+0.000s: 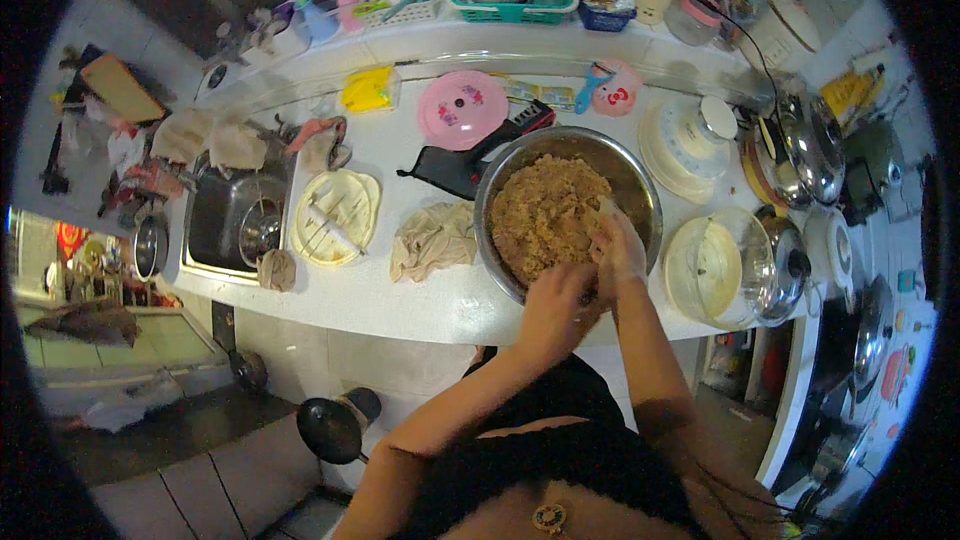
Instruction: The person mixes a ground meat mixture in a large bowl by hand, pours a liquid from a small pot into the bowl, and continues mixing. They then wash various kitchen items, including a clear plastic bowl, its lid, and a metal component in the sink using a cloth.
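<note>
A large stainless steel bowl [491, 259] stands near the counter's front edge, with a brown, crumbly, moist mixture [544, 210] in it. Over the bowl's front right part, my right hand [621, 244] seems to wear a thin clear glove, its fingers at the mixture. My left hand [559, 307] is bare and reaches over the front rim, close against the right hand near its wrist. The fingers of both hands are partly hidden, so whether they hold anything is unclear. A crumpled beige cloth [431, 244] lies just left of the bowl.
Behind the bowl lie a black-handled tool [499, 142] and a pink round lid [463, 109]. A clear glass bowl [750, 262] and a white kitchen scale [686, 139] stand right. Left are a pale yellow plate [337, 217] and a sink [217, 217]. Baskets [514, 11] line the back ledge.
</note>
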